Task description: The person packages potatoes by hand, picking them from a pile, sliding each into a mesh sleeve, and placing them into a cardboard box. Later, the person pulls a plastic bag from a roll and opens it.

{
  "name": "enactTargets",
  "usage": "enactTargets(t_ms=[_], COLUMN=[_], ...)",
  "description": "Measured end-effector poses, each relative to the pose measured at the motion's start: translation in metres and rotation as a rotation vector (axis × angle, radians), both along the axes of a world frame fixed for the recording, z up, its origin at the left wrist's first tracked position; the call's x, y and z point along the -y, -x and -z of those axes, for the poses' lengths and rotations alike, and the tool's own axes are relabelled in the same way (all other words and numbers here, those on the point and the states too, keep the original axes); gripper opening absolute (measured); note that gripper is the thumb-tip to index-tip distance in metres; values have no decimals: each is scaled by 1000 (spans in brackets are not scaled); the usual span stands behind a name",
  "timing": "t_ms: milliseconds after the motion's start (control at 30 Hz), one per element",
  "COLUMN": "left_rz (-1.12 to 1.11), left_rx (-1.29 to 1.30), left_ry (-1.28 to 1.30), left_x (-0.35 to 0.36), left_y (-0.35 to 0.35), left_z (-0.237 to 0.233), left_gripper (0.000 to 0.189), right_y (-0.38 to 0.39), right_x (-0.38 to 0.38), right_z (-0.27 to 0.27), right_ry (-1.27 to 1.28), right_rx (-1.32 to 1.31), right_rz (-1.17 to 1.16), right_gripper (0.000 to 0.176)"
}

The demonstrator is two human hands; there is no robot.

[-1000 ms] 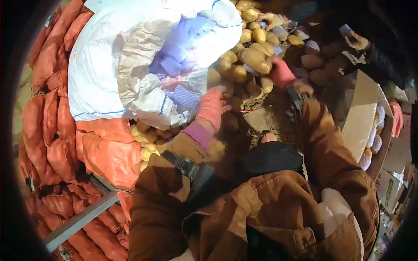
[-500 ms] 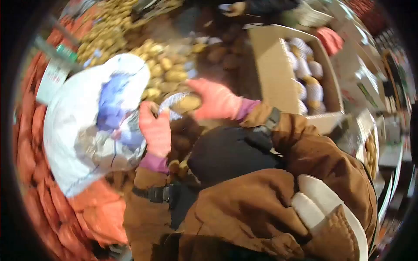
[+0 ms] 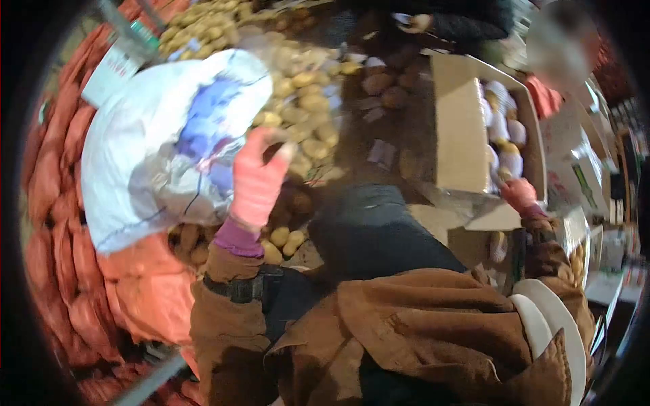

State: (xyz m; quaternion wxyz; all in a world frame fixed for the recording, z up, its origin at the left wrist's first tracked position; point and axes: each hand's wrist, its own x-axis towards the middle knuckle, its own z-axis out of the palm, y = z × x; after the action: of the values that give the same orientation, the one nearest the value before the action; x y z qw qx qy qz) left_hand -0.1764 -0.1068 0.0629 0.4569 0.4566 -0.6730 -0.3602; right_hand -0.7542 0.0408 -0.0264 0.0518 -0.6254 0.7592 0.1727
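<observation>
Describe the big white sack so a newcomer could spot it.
Find the stacked red sacks on the person's left. Between them and the loose potatoes, close to the left hand, a large sack lies open-mouthed. It is white with bluish-purple material inside, unlike the red stack and the orange sack below it.

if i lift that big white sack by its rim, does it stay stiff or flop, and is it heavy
The white sack will probably flop, since its sides crease and sag. It may be light for its size if the bluish pieces in its mouth fill it, though the bottom is hidden. Tipping could spill them, as the mouth gapes open.
</observation>
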Motion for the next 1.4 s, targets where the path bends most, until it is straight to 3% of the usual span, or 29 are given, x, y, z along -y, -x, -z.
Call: enactTargets(t_ms=[33, 67, 133, 200, 267, 367, 433, 467, 533, 633, 667, 767, 867, 933, 967, 1000, 1100, 1167, 1200, 1267, 1300, 1333, 1367, 1400], left_rz=[-2, -29, -76, -136, -176, -259, -297, -289, -306, -320, -328, -333, -458, -516, -398, -275, -113, -157, -172, -54, -16, 23, 39, 31], left_rx=[-54, -104, -221, -228, -298, -334, -341, -346, -298, -211, -169, -252, -6, 152, 66, -17, -19, 65, 105, 536, 522, 508, 267, 189], left_ry=[-17, -156, -156, -214, -260, -360, -417, -378, -405, -459, -480, -546, -487, -375, -503, -627, -678, -647, -534, -298, -273, -250, -319, -377], left_x=[5, 9, 23, 22, 31, 44, 48, 50, 56, 60, 60, 61, 62, 63, 62, 61, 69, 73, 75, 76, 76, 76, 74, 72], left_y=[-8, -16, -31, -37, -52, -62, -63, -66, -71, -75, -75, -79, -94, -101, -92, -77, -62, -50, -52, -64, -71, -78, -87, -89], left_z=[7, 9, 16, 3, 16, 34, 42, 50, 66, 83, 86, 101, 143, 196, 183, 158, 156, 146, 164, 189, 209, 229, 266, 268], left_gripper=[15, 14, 13, 17, 18, 18, 18, 16, 15, 15, 16, 22, 26, 28, 29, 29, 35, 36, 36, 34, 33, 33, 32, 32], right_y=[-23, -38, -79, -151, -236, -324, -373, -404, -462, -513, -525, -540, -512, -486, -473, -460, -431, -421, -424, -423, -424, -425, -426, -426], right_x=[15, 35, 81, 132, 179, 240, 271, 273, 272, 256, 254, 263, 269, 278, 282, 285, 289, 290, 290, 291, 289, 285, 285, 284], right_z=[-26, -28, -36, -28, -16, 57, 129, 144, 168, 164, 185, 181, 167, 146, 134, 123, 82, 78, 89, 92, 84, 77, 80, 82], right_ry=[-32, 146, 403, 571, 420, 60, 64, 15, -43, -56, 8, -218, -90, -231, -306, -338, -351, -465, -169, 231, 430, 304, 180, 58], right_rx=[51, 21, 65, 528, 592, 718, 891, 908, 846, 929, 880, 724, 1400, 1776, 1958, 1971, 1820, 1690, 1586, 1445, 1357, 1521, 1517, 1509], right_rz=[307, 186, -29, -164, -394, -537, -859, -895, -1234, -1339, -1382, -1134, -537, -327, -207, -201, -204, -133, -496, -812, -960, -817, -840, -857], right_gripper=[26, 24, 17, 17, 18, 23, 23, 23, 31, 36, 43, 45, 45, 39, 36, 30, 19, 17, 12, 11, 10, 15, 18, 21])
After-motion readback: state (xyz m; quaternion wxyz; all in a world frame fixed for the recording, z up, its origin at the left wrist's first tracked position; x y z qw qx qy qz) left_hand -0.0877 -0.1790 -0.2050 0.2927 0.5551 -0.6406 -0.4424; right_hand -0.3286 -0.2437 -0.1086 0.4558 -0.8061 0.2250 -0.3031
